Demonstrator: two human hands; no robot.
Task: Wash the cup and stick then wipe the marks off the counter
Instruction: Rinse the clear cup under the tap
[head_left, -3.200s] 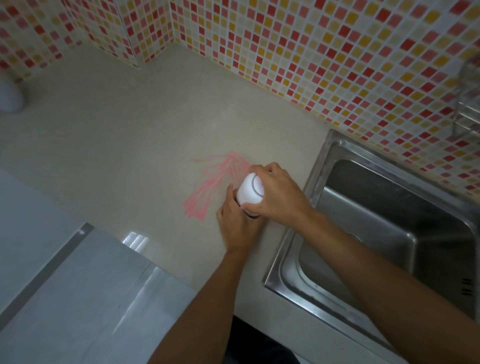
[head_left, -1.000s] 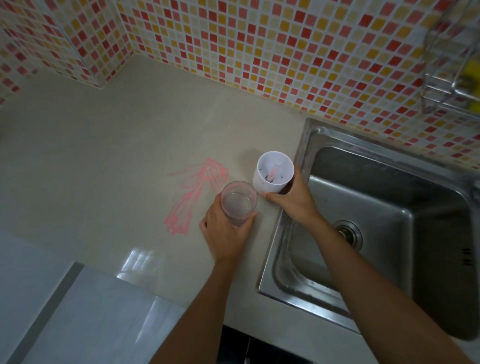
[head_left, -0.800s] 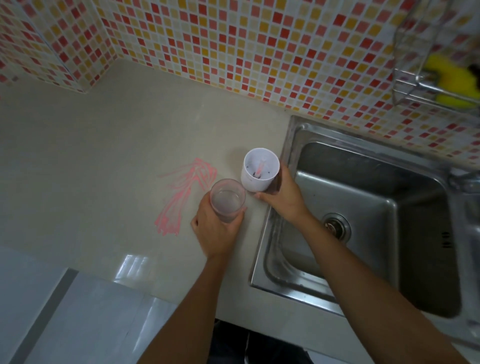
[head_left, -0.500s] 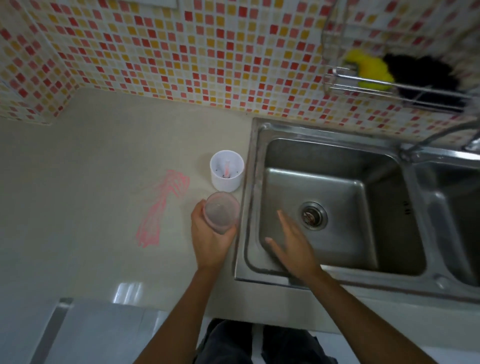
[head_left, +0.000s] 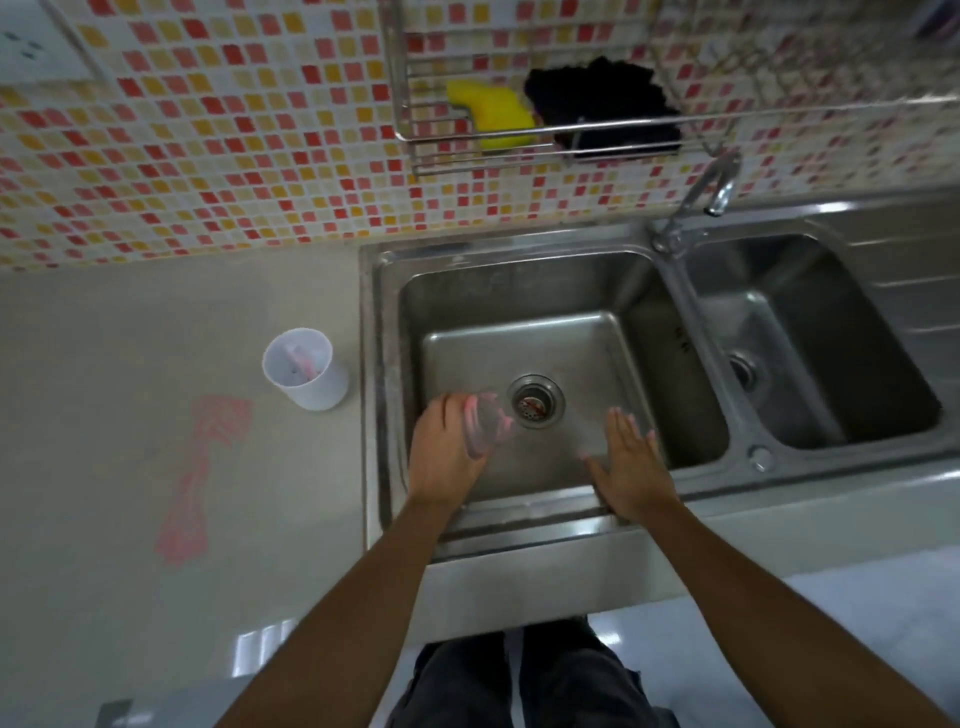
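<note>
My left hand (head_left: 447, 457) grips a clear cup (head_left: 485, 426) with a pinkish rim, tilted on its side over the left basin of the steel sink (head_left: 374, 332), beside the drain (head_left: 536, 401). My right hand (head_left: 626, 462) hovers flat and empty, fingers spread, over the same basin to the right of the drain. A white cup (head_left: 306, 369) stands upright on the beige counter (head_left: 130, 338) left of the sink, with a pink-stained stick (head_left: 301, 356) inside it. Pink scribbled marks (head_left: 200, 473) streak the counter in front of the white cup.
A wire rack (head_left: 545, 135) on the tiled wall holds a yellow sponge (head_left: 493, 114) and a black cloth (head_left: 608, 106). The faucet (head_left: 701, 197) stands between the two basins, its spout toward the right basin (head_left: 810, 338). A wall socket (head_left: 31, 47) sits at top left.
My left hand carried the clear cup from the counter to over the left basin and tipped it. My right hand let go of the white cup and moved into the sink.
</note>
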